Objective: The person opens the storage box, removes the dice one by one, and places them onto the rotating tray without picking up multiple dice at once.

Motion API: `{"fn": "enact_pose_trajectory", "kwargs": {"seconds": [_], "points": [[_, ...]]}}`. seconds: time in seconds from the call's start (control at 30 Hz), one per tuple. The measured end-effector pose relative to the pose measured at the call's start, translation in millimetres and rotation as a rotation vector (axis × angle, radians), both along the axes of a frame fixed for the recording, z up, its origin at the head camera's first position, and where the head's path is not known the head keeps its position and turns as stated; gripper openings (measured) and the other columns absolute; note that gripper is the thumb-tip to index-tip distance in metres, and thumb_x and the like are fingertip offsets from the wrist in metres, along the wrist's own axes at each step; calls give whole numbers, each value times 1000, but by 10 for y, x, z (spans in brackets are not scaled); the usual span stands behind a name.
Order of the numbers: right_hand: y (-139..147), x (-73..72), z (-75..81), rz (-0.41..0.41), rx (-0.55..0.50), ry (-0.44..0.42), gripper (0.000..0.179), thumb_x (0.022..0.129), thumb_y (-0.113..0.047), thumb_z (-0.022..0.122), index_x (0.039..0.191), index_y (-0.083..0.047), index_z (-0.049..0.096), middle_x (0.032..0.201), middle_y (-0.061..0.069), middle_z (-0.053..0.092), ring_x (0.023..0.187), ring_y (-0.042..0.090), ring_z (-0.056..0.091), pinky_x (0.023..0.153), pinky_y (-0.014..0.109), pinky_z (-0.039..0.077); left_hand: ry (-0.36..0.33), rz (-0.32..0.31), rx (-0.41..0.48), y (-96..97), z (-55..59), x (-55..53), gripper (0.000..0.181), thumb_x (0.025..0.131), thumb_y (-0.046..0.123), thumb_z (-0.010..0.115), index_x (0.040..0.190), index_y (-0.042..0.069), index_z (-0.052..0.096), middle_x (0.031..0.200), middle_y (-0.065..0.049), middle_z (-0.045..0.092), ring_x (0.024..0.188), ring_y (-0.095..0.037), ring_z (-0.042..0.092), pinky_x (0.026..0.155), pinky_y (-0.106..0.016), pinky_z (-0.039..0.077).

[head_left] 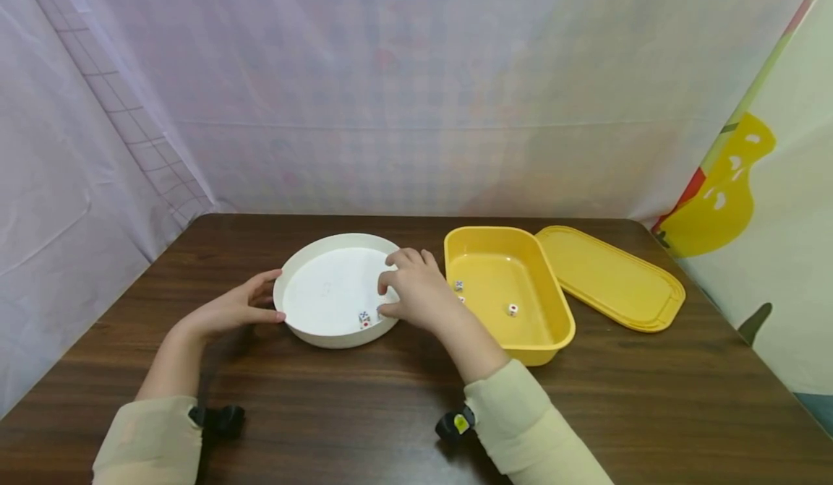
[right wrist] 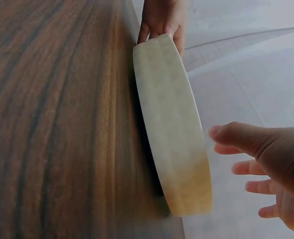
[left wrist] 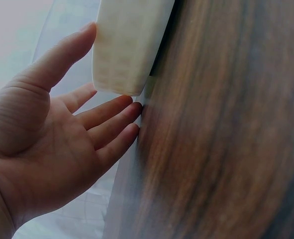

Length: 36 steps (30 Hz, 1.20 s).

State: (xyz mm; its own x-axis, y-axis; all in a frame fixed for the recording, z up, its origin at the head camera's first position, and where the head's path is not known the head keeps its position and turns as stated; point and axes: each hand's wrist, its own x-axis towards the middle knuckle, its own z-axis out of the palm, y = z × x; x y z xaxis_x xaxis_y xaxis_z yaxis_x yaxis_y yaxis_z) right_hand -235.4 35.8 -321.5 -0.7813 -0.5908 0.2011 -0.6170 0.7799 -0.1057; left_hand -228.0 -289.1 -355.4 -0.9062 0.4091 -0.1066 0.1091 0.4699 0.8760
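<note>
A round white tray [head_left: 328, 286] with a low wall stands on the table. Inside it, near the front right, lie a die [head_left: 364, 319] and another die [head_left: 379, 313] partly hidden by my right thumb. My left hand [head_left: 224, 310] touches the left side of the tray, its thumb at the rim and fingers fairly straight against the wall [left wrist: 127, 50]. Over the tray's right rim hovers my right hand [head_left: 416, 290], fingers loosely bent and thumb apart from them. In the right wrist view that hand [right wrist: 281, 169] shows nothing between thumb and fingers.
Right of the tray stands a yellow box [head_left: 497, 333] with a few dice in it, among them one die [head_left: 513, 310] near the middle. A yellow lid [head_left: 612, 279] lies flat beyond the box. Dark wood table [head_left: 325, 413]; hanging cloth [head_left: 403, 109] behind.
</note>
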Motion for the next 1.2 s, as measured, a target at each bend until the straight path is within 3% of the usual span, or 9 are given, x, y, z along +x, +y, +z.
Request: {"fn": "enact_pose_trajectory", "kwargs": {"seconds": [0.33, 1.2], "points": [[24, 50, -25, -7, 2, 5, 26, 82, -40, 75, 99, -21, 72, 130, 9, 52, 128, 30, 35, 107, 56, 19, 0, -2, 2, 3, -3, 3, 91, 88, 14, 70, 150, -4, 6, 145, -36, 23, 131, -51, 28, 104, -60, 24], [301, 211, 188, -28, -18, 104, 26, 79, -35, 78, 98, -18, 71, 128, 10, 53, 127, 32, 35, 107, 60, 18, 7, 3, -13, 24, 4, -15, 93, 87, 16, 72, 150, -4, 8, 146, -35, 23, 134, -48, 24, 104, -58, 25]]}}
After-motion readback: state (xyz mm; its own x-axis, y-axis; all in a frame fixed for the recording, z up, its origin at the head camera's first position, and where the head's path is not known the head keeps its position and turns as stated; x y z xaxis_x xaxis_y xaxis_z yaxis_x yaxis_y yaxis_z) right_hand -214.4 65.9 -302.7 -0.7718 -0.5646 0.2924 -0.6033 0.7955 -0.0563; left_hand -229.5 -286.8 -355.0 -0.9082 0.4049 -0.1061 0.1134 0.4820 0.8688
